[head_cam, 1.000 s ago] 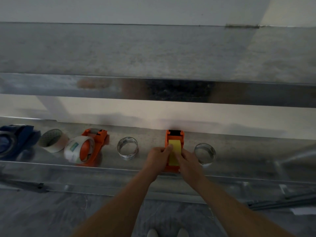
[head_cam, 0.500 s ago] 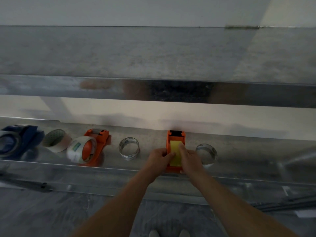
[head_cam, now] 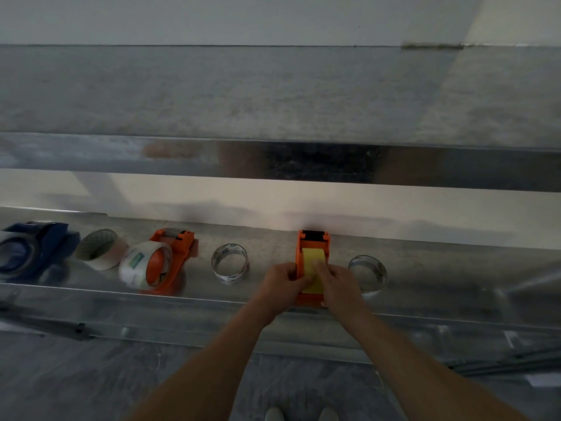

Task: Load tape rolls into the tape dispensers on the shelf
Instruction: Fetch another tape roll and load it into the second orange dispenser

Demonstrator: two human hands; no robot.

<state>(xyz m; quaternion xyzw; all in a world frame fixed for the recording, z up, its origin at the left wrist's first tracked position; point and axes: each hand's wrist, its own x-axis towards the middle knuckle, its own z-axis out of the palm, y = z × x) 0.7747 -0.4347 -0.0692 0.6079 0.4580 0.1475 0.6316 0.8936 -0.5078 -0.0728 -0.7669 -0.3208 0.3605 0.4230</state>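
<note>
Right hand: the right hand [head_cam: 340, 282] is laid over the near right side of an orange dispenser [head_cam: 312, 247], with its forefinger pressed flat on the yellow tape roll [head_cam: 314, 270] seated inside; it is closed around the dispenser body rather than spread.
Left hand: the left hand [head_cam: 283, 282] is curled against the dispenser's left wall, with fingertips reaching the yellow roll's near edge.
Dispenser in hand: it is stood on the lower metal shelf [head_cam: 455, 268], its black mouth turned toward the wall.
Loose rolls: a clear roll [head_cam: 230, 265] is seen just left of the hands and another clear roll [head_cam: 368, 273] just right; a beige roll [head_cam: 100, 249] lies farther left. None of these has been loaded.
Other dispensers: a second orange dispenser [head_cam: 170, 259] is seen with a clear roll already fitted; a blue dispenser [head_cam: 33, 247] at the far left appears loaded too, though it is partly cut off.
Progress: the task is judged well along, with the yellow roll being seated.
Change since earlier: the right forefinger has been moved further up the yellow roll, and the grip has been kept otherwise.
</note>
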